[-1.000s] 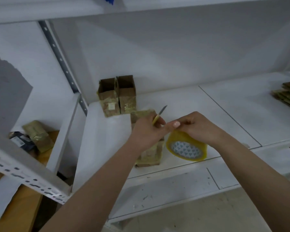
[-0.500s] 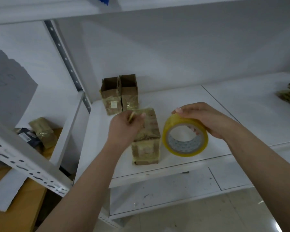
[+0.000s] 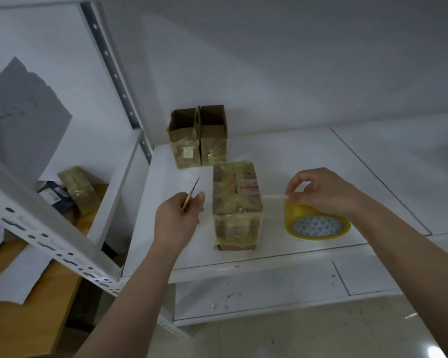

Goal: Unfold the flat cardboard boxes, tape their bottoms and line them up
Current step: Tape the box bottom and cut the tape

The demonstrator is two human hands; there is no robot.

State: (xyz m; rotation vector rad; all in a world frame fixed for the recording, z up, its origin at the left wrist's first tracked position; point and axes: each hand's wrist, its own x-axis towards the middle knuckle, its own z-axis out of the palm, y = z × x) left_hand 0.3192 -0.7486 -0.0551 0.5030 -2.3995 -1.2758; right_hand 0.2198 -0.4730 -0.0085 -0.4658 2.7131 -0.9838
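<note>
Lowered onto the shelf (image 3: 282, 151), tape roll (image 3: 317, 223) under right hand (image 3: 323, 193) pinching its end; left hand (image 3: 177, 218) grips knife (image 3: 193, 191) beside taped box (image 3: 236, 202).

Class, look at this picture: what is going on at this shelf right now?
A person is taping cardboard boxes. The left hand holds a small blade. The right hand pinches the tape end above the yellow tape roll. A taped box stands between them, bottom up. Two open boxes stand side by side behind.

White paper sheets (image 3: 16, 277) lie on a wooden desk (image 3: 23, 326), beside a dark packet (image 3: 53, 197).
</note>
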